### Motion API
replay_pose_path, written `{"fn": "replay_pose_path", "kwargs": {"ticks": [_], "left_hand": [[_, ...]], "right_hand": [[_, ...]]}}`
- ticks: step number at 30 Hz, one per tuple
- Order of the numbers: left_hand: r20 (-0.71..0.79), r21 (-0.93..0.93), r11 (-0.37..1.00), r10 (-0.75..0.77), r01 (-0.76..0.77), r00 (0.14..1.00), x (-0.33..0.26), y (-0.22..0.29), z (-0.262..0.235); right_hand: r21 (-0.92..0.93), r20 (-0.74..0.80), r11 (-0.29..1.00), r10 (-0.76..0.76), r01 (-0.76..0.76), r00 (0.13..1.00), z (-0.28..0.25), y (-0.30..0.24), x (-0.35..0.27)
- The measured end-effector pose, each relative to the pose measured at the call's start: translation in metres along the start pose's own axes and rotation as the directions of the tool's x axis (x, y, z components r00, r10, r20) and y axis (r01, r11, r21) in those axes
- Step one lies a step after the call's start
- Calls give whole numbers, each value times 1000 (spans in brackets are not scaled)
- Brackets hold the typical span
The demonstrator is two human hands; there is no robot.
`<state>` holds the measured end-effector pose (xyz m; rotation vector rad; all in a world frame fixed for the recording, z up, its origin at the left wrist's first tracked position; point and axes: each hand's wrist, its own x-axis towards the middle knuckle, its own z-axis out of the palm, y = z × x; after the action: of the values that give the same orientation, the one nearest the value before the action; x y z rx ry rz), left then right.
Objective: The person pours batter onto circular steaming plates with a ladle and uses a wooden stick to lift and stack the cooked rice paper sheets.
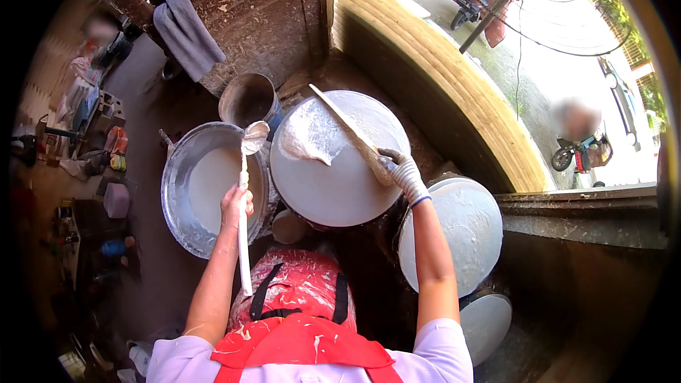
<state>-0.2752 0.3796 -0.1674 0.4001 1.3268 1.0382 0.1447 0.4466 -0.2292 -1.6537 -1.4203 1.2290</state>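
Observation:
My bare left hand (235, 206) is closed round the long pale handle of a ladle (243, 241). Its bowl, coated in white batter, hovers by the right rim of a metal basin (172, 191) holding milky batter (215, 179). In a striped knit glove, my right hand (406, 176) grips a long wooden spreader (347, 126). The spreader lies slantwise across a large round griddle (340, 202), its far end past the back rim. A rough white patch of batter (308, 131) sits on the griddle's far left, beside a smoother pale surface.
Behind the basin stands a metal bucket (248, 96). Another white-coated round griddle (454, 234) is at my right, with a smaller round disc (486, 326) below it. A grey towel (186, 32) hangs on a wooden panel. A yellowish ledge (440, 74) borders the street side.

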Motion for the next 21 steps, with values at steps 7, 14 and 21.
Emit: {"fn": "replay_pose_path", "kwargs": {"ticks": [7, 14, 21], "left_hand": [[-3, 43, 998, 42, -41, 999, 2, 7, -14], [45, 144, 988, 50, -56, 998, -4, 12, -30], [148, 262, 964, -1, -38, 989, -14, 4, -28]], "right_hand": [[-100, 360, 991, 116, -86, 925, 4, -41, -10], [137, 342, 972, 134, -191, 930, -22, -19, -67], [-29, 178, 985, 175, -173, 968, 4, -16, -52]]}}
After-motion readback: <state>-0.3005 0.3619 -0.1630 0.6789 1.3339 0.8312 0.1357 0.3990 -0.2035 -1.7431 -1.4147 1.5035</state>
